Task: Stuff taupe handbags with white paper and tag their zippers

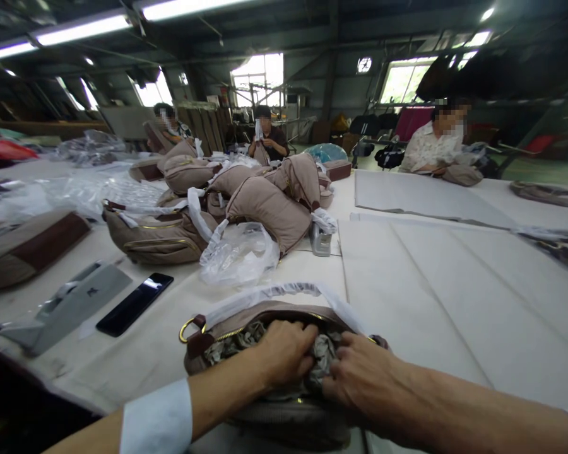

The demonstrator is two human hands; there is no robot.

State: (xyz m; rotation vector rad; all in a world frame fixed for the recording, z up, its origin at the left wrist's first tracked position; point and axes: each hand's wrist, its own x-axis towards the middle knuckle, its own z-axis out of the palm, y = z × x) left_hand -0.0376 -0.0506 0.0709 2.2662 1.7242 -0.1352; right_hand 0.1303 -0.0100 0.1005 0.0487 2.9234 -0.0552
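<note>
A taupe handbag (288, 413) with gold zips lies in front of me, its top unzipped. Its strap (269, 291) is wrapped in white film and arcs behind the opening; a gold ring (186, 330) shows at the left end. Crumpled grey paper (324, 356) fills the inside. My left hand (284, 353) reaches into the opening with its fingers curled into the paper. Opposite it, at the right side of the opening, my right hand (360, 369) is closed on the same paper, its fingertips partly hidden.
A black phone (135, 304) and a grey box-like holder (82, 299) lie to the left. Beyond are piled taupe bags (269, 208), clear plastic (241, 255) and a small grey container (320, 241). White sheets (435, 271) cover the right side. Several people sit across the table.
</note>
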